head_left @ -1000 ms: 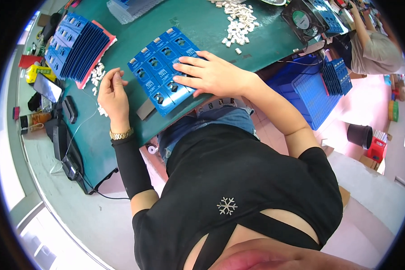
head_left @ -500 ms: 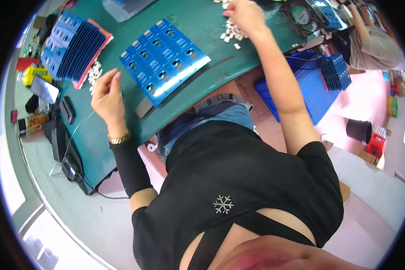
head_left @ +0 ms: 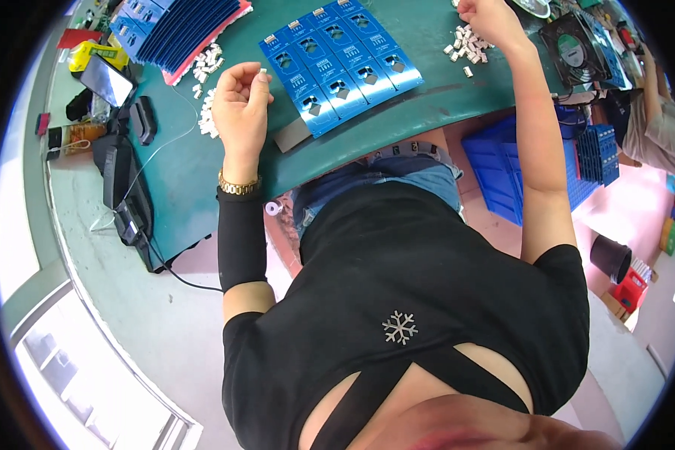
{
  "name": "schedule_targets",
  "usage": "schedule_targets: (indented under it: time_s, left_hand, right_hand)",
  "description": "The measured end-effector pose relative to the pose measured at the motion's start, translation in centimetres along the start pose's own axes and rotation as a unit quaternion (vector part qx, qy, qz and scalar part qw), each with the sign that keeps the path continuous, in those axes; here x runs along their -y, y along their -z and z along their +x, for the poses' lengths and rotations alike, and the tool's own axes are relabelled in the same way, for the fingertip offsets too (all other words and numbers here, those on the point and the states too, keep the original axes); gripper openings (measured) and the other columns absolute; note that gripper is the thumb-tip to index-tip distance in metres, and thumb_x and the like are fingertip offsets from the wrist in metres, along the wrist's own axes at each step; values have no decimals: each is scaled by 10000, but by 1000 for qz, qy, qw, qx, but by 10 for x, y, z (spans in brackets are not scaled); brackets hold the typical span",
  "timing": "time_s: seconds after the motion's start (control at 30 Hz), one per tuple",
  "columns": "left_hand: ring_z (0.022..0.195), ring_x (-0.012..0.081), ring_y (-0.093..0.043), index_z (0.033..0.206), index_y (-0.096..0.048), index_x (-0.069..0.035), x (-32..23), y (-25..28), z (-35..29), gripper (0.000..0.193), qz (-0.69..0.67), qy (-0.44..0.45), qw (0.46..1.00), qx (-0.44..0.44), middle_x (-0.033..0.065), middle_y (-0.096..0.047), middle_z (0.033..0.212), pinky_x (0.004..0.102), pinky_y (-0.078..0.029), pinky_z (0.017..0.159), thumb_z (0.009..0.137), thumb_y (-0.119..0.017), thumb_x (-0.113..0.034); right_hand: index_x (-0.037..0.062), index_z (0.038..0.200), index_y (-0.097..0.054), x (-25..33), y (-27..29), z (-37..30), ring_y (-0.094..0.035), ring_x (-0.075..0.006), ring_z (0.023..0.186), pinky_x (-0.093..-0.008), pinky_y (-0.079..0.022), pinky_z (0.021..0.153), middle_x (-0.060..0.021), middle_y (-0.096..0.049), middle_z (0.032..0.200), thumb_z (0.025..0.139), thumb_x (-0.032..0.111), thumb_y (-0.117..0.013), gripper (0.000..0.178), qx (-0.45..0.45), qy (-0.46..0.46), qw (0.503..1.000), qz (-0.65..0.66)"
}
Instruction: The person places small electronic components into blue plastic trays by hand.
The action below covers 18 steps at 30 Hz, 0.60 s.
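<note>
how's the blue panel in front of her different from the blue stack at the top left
The panel lies flat as a single layer on the green table, its small boards showing face up in two rows; the stack is many sheets piled on a red tray, showing mostly their edges. The panel sits between the left hand and right hand; the stack lies beyond the left hand, untouched. Both are the same blue.

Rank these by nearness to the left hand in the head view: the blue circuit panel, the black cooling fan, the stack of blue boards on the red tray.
From the left hand:
1. Blue circuit panel, just to its right.
2. Stack of blue boards on the red tray, up and to its left.
3. Black cooling fan, far right, past the right hand.
</note>
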State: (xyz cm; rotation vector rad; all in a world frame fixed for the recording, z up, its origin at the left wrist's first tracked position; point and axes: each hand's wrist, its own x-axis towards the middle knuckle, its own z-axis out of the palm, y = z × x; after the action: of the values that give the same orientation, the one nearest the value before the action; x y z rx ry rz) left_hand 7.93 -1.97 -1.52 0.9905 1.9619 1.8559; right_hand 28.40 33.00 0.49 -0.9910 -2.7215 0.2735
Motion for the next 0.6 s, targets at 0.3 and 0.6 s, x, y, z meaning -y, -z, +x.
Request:
schedule_targets:
  time_s: [0.3, 0.6]
  left_hand:
    - [774, 86, -642, 1085, -584, 9, 9, 6, -2, 167, -33, 21, 999, 10, 98, -686, 1001, 201, -521, 687, 937, -635, -49]
    - [725, 56, -562, 973, -607, -25, 6, 3, 3, 120, 63, -29, 997, -44, 10, -612, 862, 193, -474, 660, 893, -693, -48]
  right_hand:
    - [26, 871, -714, 126, -10, -18, -661, -278, 821, -332, -519, 748, -131, -670, 834, 790, 47, -688, 87, -31, 292, 899, 326]
    - [50, 949, -727, 166, -61, -16, -662, -270, 907, -348, -524, 817, -108, -668, 938, 882, 102, -639, 122, 63, 344, 912, 214]
